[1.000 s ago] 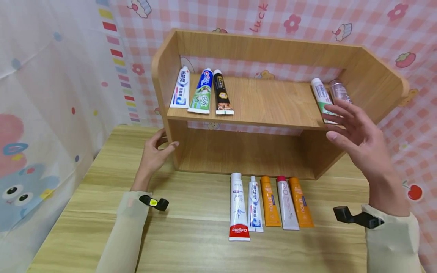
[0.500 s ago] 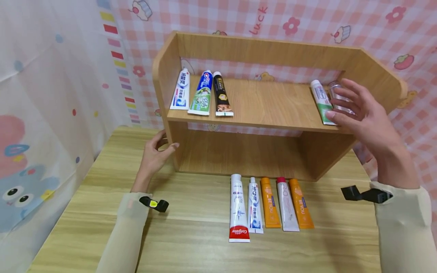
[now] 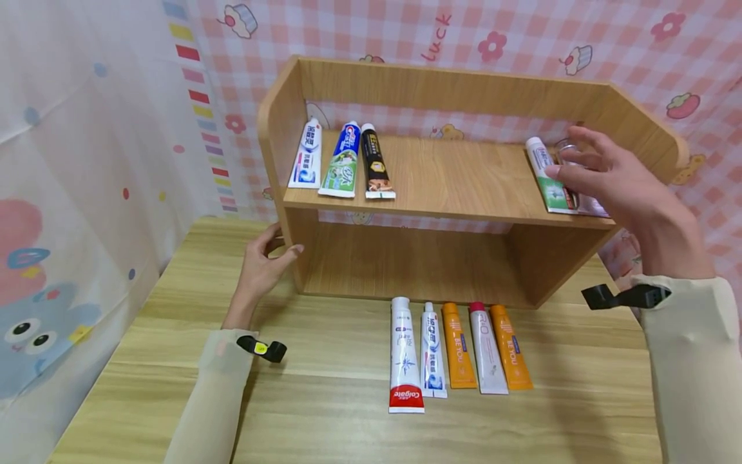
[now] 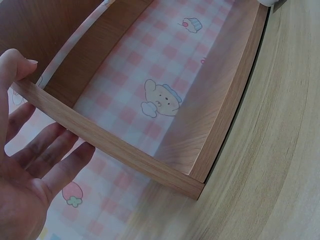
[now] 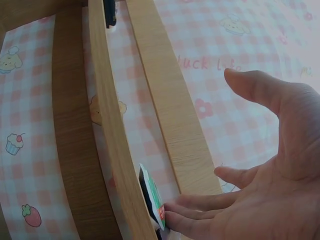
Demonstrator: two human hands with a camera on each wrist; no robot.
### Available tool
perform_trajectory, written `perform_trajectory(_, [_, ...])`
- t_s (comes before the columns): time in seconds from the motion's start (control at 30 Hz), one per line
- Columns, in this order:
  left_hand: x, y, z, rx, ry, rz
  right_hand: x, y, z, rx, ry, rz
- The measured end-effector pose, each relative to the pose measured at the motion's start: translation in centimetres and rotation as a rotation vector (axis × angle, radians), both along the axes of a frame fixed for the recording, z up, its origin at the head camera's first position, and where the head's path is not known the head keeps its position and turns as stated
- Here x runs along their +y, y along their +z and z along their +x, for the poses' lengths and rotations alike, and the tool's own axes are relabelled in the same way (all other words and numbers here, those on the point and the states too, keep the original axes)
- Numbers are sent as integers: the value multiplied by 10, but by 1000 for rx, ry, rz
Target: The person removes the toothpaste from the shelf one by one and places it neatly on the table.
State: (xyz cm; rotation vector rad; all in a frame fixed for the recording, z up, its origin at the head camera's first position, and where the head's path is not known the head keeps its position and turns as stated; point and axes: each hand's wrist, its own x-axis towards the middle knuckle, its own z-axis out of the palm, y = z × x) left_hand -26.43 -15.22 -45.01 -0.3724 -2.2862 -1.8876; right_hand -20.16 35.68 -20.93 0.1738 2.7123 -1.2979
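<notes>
My left hand (image 3: 263,267) grips the left side panel of the wooden shelf (image 3: 458,177). In the left wrist view, its thumb lies over the panel's edge (image 4: 110,142) with the fingers against the outer face. My right hand (image 3: 628,183) reaches over the upper board's right end, fingers spread and thumb apart. Beneath it lie a white-and-green toothpaste tube (image 3: 553,196) and a shiny pale tube (image 3: 591,206), the latter mostly hidden by the hand. In the right wrist view, its lower fingertips meet the end of the green tube (image 5: 154,195).
Three toothpaste tubes lie on the upper board's left: white-blue (image 3: 306,158), blue-green (image 3: 342,164) and black (image 3: 377,164). Before the shelf, several tubes line the table (image 3: 324,399): a Colgate tube (image 3: 404,354), a white-blue one (image 3: 431,354), orange ones (image 3: 460,348) and a pink-capped one (image 3: 488,351).
My right hand has moved up and further over the two tubes at the shelf's right end, and its forearm has swung right. My left hand stays on the side panel.
</notes>
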Motion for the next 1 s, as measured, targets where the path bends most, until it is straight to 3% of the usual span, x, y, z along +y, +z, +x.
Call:
perform_trajectory(0.13, [0,0,0,0,-3,-2,1,2,-6,-50,-12,-45])
perform_trajectory(0.33, [1,0,0,0,-3,-2,0,2,-15,-82,3,-8])
perform_trajectory(1.0, [0,0,0,2,3,9,-9,-6,-51,0,4,212])
